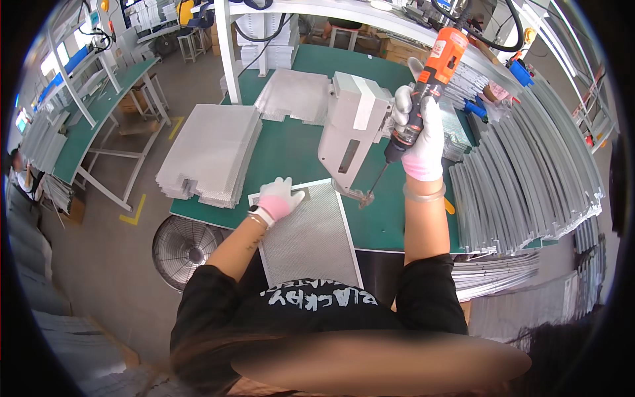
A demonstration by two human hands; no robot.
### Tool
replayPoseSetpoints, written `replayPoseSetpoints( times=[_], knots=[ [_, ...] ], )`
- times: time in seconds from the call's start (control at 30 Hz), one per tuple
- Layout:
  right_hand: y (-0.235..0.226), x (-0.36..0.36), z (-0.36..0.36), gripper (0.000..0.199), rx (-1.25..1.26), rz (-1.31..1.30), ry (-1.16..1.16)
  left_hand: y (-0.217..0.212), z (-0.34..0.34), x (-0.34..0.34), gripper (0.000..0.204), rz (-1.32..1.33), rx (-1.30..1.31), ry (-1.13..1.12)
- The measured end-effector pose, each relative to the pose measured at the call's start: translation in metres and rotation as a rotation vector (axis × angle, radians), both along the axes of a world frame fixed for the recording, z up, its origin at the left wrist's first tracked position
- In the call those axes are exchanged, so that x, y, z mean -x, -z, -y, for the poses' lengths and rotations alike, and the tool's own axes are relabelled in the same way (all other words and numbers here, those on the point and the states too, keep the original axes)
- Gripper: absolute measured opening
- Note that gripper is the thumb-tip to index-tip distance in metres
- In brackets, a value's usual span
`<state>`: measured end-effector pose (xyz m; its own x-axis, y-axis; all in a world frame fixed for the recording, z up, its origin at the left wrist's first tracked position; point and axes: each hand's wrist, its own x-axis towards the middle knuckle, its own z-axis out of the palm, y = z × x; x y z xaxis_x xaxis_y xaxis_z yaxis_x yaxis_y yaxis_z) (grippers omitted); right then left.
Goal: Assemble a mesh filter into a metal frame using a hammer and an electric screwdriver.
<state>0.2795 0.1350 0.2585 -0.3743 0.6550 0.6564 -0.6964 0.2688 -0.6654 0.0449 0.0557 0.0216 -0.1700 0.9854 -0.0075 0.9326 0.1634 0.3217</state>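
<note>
Head view, looking down on the green bench. The right hand, in a white-and-pink glove, is wrapped tight around an orange-and-black power screwdriver, held almost upright, its bit slanting down toward the far right corner of a framed mesh panel. That panel lies at the near edge of the bench, right in front of the person, its near end hanging over the edge. The bit tip sits at a small metal piece on that corner; whether it is actually seated in a screw is too small to tell.

The left hand, gloved the same way, lies flat and open on the panel's far left corner, fingers spread, gripping nothing, just pinning the frame down. Just beyond the panel stands a pale grey machine, its foot close to the bit.

By the look of it, this is the fastening step at the corner piece. The next move would seem to call for a steady downward push with the bit square to the frame, while the flat hand keeps the panel from sliding.

Around them: a stack of mesh sheets at the bench's left edge, grey strips fanned along the right edge, a floor fan below the near left corner.
</note>
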Motion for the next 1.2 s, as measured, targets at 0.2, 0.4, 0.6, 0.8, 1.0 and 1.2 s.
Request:
replayPoseSetpoints(
  times=[0.2, 0.4, 0.6, 0.8, 1.0, 1.2],
  knots=[
    [0.003, -0.026, -0.002, 0.073, 0.013, 0.080, 0.136, -0.036, -0.008, -0.006, 0.026, 0.146, -0.222, 0.067],
    [0.009, -0.014, -0.011, 0.074, 0.034, 0.059, 0.184, -0.093, 0.066, -0.027, 0.022, 0.207, -0.526, 0.374],
    [0.004, 0.025, 0.027, 0.079, 0.055, -0.067, -0.005, -0.095, 0.106, -0.069, 0.027, 0.111, -0.726, 0.407],
    [0.021, 0.035, 0.039, 0.083, 0.064, -0.069, -0.155, -0.090, 0.107, -0.067, 0.022, 0.164, -0.721, 0.395],
    [0.025, 0.034, 0.046, 0.082, 0.094, -0.039, -0.074, -0.087, 0.104, -0.067, 0.029, 0.198, -0.776, 0.435],
    [0.022, 0.040, 0.053, 0.082, 0.070, -0.057, -0.101, -0.084, 0.110, -0.063, 0.029, 0.126, -0.636, 0.451]
  ],
)
